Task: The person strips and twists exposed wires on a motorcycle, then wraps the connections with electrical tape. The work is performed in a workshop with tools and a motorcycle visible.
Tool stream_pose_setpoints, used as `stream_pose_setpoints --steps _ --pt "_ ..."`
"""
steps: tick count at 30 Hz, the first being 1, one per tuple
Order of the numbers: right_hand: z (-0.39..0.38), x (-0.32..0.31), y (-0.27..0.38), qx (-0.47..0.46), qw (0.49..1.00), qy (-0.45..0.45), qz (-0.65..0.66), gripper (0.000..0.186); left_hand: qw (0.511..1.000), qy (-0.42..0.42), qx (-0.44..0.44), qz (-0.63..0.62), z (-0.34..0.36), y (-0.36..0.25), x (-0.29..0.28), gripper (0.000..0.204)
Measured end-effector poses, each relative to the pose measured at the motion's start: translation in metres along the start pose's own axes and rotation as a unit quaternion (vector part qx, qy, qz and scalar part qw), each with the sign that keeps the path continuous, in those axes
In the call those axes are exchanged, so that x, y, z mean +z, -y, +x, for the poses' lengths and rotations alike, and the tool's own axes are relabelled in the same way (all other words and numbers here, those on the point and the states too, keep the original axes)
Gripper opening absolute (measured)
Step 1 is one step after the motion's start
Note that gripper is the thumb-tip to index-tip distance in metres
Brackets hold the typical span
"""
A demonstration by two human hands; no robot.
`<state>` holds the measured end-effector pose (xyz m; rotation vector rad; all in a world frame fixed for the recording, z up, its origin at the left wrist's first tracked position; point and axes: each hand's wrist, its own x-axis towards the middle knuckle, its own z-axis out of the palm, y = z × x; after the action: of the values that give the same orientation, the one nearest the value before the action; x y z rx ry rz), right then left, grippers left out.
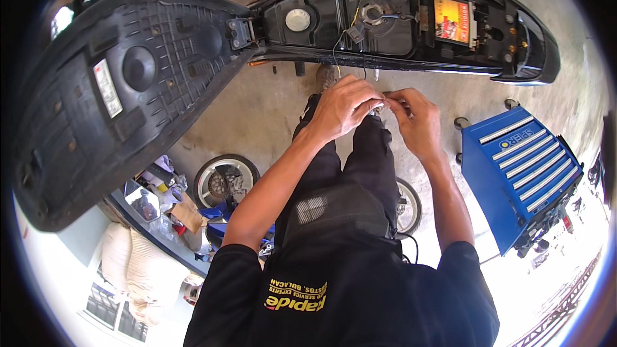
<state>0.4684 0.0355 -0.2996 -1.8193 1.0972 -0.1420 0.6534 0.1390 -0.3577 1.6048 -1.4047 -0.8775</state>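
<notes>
My left hand and my right hand meet fingertip to fingertip in front of my legs. Both are closed in a pinch; whatever lies between the fingers is too small to make out. Just beyond them stands a motorcycle body with its seat swung open to the left, underside up. A thin dark wire hangs over the near edge toward my left hand. It runs from a small dark connector lying on the black tank, beside a round metal fitting.
An orange-labelled battery sits in the body's right part, and a pale round cap at its left. To my right stands a blue tool cabinet on castors. A wheel and a cluttered bench are at the lower left.
</notes>
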Motion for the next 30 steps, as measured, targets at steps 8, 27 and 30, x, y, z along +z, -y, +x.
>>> stream_pose_setpoints --steps 8,27,30 --pt "0.017 -0.013 -0.007 0.022 0.999 -0.044 -0.018 0.006 0.998 -0.047 0.038 -0.034 0.016 0.006 0.007 0.021" --pt "0.164 0.06 -0.033 -0.476 0.803 0.08 -0.35 0.012 0.989 0.019 -0.011 -0.147 -0.003 0.054 -0.03 0.007" --pt "0.142 0.012 -0.01 -0.407 0.875 -0.036 -0.261 0.018 0.986 -0.019 -0.002 -0.168 0.017 0.057 -0.035 0.005"
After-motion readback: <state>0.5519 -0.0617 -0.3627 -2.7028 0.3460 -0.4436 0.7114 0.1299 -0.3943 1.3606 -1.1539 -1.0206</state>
